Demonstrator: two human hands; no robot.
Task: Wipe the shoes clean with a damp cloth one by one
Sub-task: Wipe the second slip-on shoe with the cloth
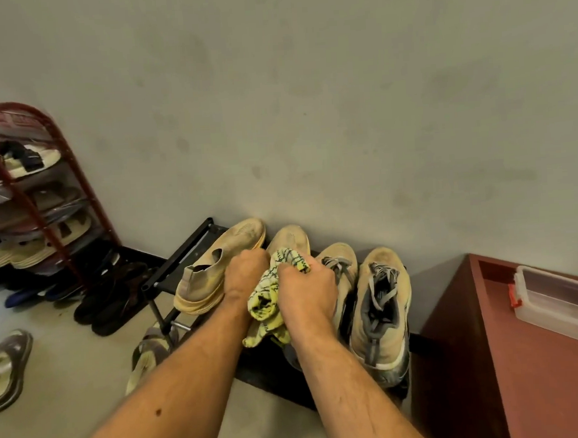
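Observation:
Several tan shoes stand in a row on a low black rack (169,270) against the wall. The leftmost is a beige knit shoe (216,264). Beside it, the second beige shoe (290,239) shows only its toe past my hands. My right hand (307,285) grips a yellow-green patterned cloth (269,308) over this second shoe. My left hand (245,272) is curled round the shoe's left side, its fingers hidden. To the right stand two tan lace-up sneakers with grey laces (341,266) (381,311).
A red shoe rack (59,185) full of footwear stands at the left, with dark shoes (113,297) on the floor by it. Loose sandals (5,368) (147,356) lie on the floor. A reddish cabinet (526,356) at the right carries a clear plastic box (563,303).

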